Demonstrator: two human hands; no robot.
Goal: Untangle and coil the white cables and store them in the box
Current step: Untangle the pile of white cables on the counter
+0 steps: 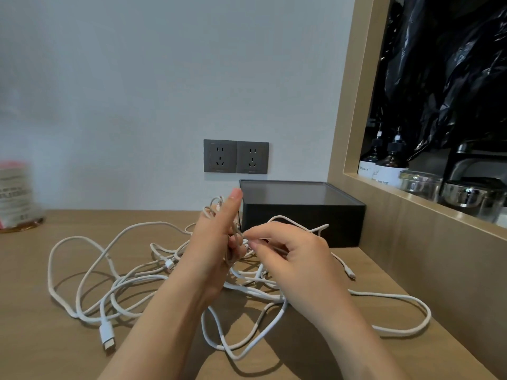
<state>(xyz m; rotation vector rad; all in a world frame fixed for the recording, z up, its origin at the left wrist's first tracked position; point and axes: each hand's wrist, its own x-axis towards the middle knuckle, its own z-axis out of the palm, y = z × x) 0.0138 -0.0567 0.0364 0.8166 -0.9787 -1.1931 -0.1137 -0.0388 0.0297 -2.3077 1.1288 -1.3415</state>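
Observation:
Several white cables [90,272] lie tangled across the wooden desk [41,346], with a USB plug [106,335] at the front left. My left hand [212,248] is raised upright, thumb up, with loops of thin white cable wound around its fingers. My right hand [285,253] pinches the same cable just beside the left fingers. Its free end [323,227] sticks out to the right. The black box [304,215] stands open right behind both hands, against the wall.
Two grey wall sockets [236,156] sit above the box. A blurred canister [16,196] stands at the far left of the desk. A wooden shelf frame [411,223] on the right holds bottles [389,163] and glass jars [419,185].

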